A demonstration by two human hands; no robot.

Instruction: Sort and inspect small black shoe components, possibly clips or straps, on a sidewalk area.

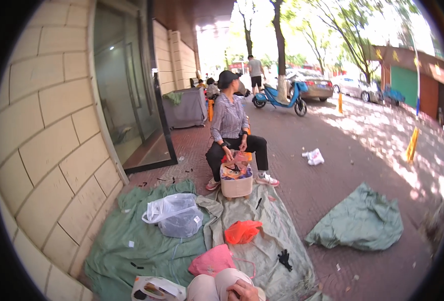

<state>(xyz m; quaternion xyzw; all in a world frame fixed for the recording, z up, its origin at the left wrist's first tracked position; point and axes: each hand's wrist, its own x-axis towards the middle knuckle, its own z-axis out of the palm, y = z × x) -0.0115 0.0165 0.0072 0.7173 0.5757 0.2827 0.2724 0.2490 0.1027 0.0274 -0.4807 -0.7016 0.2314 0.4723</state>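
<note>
My right hand (242,290) shows at the lower edge, over my light-coloured trouser knees (213,286). Its fingers are curled together; what they close on, if anything, is hidden. My left hand is out of the picture. Just beyond my knees lies a pink bag (212,261) with a thin strap. Left of them sits a white printed bag (158,288) with things inside. A black glove (284,259) rests on the cloth to the right. Farther off are a red plastic bag (243,232) and a clear plastic bag (179,214).
Opposite me a seated person (230,118) reaches into a beige bin (236,186). Green cloths (154,258) cover the paving; another green cloth heap (361,220) lies right. A brick wall (46,150) and glass door (129,85) stand left. A blue scooter (280,99) is parked behind.
</note>
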